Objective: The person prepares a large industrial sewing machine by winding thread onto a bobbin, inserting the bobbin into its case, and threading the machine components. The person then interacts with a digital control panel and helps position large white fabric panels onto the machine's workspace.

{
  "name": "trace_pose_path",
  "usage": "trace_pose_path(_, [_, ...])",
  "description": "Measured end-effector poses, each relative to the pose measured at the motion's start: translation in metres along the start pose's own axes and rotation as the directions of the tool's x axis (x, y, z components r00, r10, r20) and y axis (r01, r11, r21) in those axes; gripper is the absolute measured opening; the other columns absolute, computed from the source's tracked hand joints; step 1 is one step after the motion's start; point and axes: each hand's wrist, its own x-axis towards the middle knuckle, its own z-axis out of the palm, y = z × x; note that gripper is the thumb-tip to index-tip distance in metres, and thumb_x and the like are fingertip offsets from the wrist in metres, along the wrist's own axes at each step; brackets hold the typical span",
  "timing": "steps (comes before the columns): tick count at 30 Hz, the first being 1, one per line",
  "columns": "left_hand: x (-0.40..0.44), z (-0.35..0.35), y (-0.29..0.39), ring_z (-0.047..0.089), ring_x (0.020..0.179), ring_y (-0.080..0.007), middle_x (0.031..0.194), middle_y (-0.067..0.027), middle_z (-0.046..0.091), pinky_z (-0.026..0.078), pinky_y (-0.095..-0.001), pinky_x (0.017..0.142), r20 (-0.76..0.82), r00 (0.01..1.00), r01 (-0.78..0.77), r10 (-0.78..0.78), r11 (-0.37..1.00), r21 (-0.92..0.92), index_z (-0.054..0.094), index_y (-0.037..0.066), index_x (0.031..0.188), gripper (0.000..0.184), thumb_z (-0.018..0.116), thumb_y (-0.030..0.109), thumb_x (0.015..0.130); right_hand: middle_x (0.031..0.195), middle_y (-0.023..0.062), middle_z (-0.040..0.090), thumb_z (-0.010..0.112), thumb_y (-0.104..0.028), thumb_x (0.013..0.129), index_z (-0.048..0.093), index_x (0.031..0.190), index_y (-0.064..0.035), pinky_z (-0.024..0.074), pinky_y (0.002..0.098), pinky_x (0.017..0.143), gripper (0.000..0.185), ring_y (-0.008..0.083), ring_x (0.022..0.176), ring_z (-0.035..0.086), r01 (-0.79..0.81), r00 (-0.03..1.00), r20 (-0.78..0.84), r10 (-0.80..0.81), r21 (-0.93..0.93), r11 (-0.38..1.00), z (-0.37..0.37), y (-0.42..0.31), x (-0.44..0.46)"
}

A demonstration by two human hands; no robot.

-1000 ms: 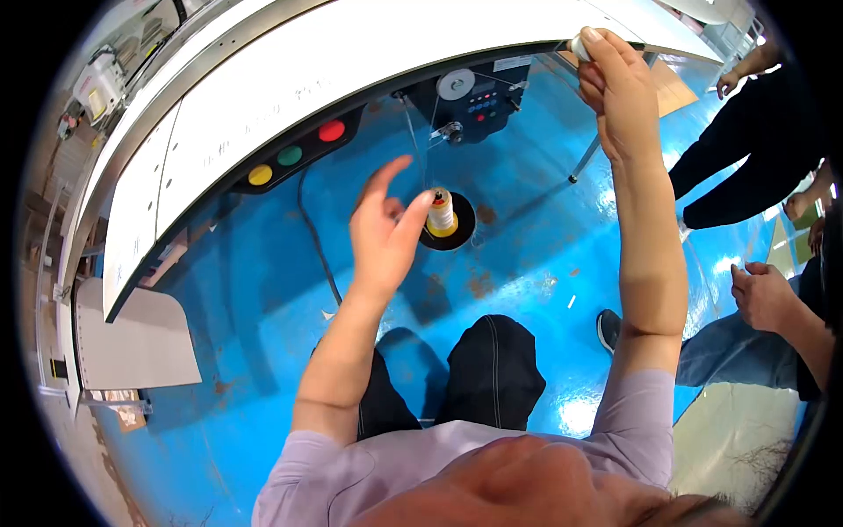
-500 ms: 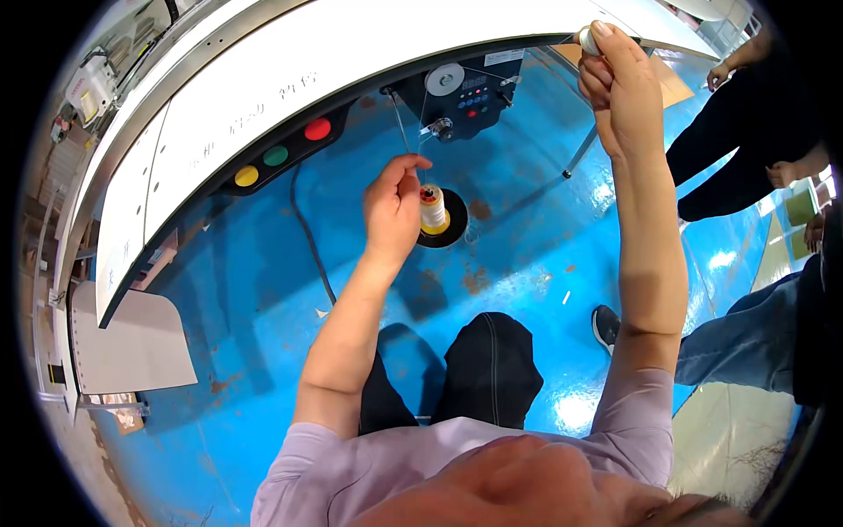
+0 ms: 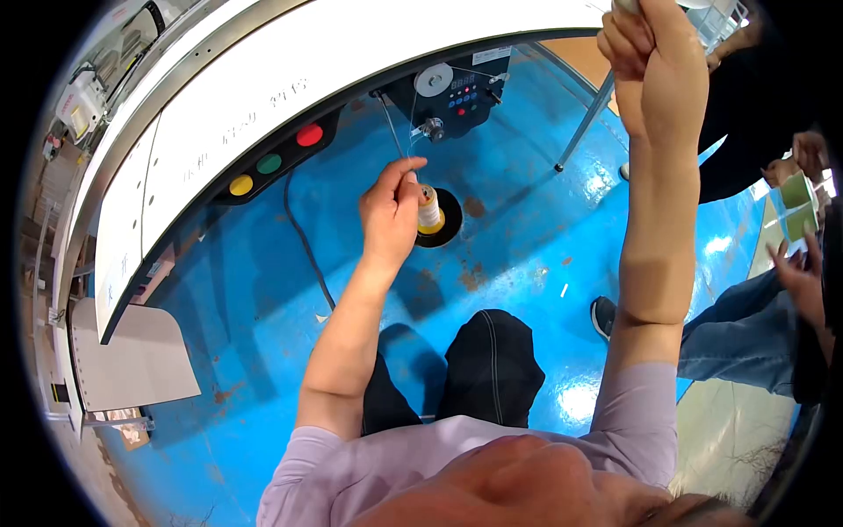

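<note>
My left hand is closed in a pinch, index finger and thumb together, on what looks like thin white thread. Just beside it, a cone of white thread with a yellow base stands on a round black holder. A thin metal rod slants from under the table down to my fingertips. My right hand is raised at the top edge, curled round a small white bobbin that is mostly cut off by the frame. A black winding unit with lit buttons and a pale wheel hangs under the table.
The white tabletop with handwriting crosses the top. Yellow, green and red buttons sit under its edge. A black cable runs down to the blue floor. Other people stand at right; a hand there holds a green item.
My right hand has risen with the bobbin, up and to the right, away from the table edge. The left hand has barely moved. At right, another person's hand has come into view.
</note>
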Motion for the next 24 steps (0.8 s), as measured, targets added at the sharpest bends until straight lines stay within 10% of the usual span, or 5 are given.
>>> trace_pose_path(7, [-0.004, -0.015, 0.012, 0.049, 0.067, -0.0042, 0.093, -0.0005, 0.067, 0.042, -0.0224, 0.064, 0.027, 0.988, 0.151, -0.149, 0.986, -0.074, 0.06, 0.004, 0.125, 0.03, 0.054, 0.006, 0.096, 0.064, -0.0063, 0.036, 0.055, -0.024, 0.101, 0.06, 0.093, -0.0019, 0.0195, 0.0213, 0.048, 0.024, 0.0027, 0.053, 0.026, -0.242, 0.954, -0.215, 0.207, -0.147, 0.959, -0.007, 0.041, -0.061])
trace_pose_path(14, [-0.047, -0.032, 0.002, 0.055, 0.078, -0.0055, 0.098, -0.001, 0.067, 0.046, -0.022, 0.07, -0.352, 0.933, 0.068, -0.076, 0.997, -0.037, 0.062, 0.002, 0.12, 0.026, 0.058, 0.006, 0.095, 0.066, -0.0079, 0.044, 0.059, -0.029, 0.098, 0.063, 0.091, -0.0043, 0.0204, 0.0196, 0.047, 0.026, 0.0004, 0.054, 0.029, -0.453, 0.874, -0.18, 0.452, 0.037, 0.891, -0.008, 0.086, -0.126])
trace_pose_path(20, [-0.042, -0.01, 0.039, 0.056, 0.081, -0.006, 0.1, -0.002, 0.063, 0.046, -0.0213, 0.071, 0.283, 0.939, 0.283, -0.196, 0.908, -0.31, 0.066, 0.003, 0.117, 0.028, 0.067, 0.016, 0.093, 0.063, -0.0055, 0.04, 0.058, -0.026, 0.098, 0.061, 0.094, -0.0018, 0.0243, 0.0201, 0.05, 0.025, 0.0023, 0.053, 0.031, -0.567, 0.815, -0.075, 0.575, 0.109, 0.817, 0.01, 0.102, -0.15])
trace_pose_path(22, [-0.038, -0.003, 0.043, 0.055, 0.081, -0.0047, 0.097, -0.0007, 0.062, 0.045, -0.0203, 0.072, 0.411, 0.878, 0.435, -0.246, 0.769, -0.469, 0.065, 0.0, 0.116, 0.03, 0.069, 0.018, 0.093, 0.073, -0.0038, 0.057, 0.065, -0.022, 0.094, 0.064, 0.093, -0.0042, 0.0367, 0.0202, 0.059, 0.018, 0.0023, 0.064, 0.047, -0.501, 0.859, -0.087, 0.504, -0.347, 0.793, 0.02, 0.1, -0.155])
trace_pose_path(24, [-0.042, 0.008, 0.035, 0.056, 0.081, -0.0054, 0.094, -0.001, 0.063, 0.046, -0.0207, 0.073, 0.403, 0.877, 0.45, -0.263, 0.745, -0.493, 0.066, -0.001, 0.113, 0.028, 0.07, 0.018, 0.093, 0.077, -0.002, 0.061, 0.066, -0.019, 0.091, 0.064, 0.094, -0.0041, 0.0415, 0.0219, 0.066, 0.015, 0.0037, 0.072, 0.053, -0.487, 0.865, -0.068, 0.497, -0.348, 0.801, 0.022, 0.107, -0.165])
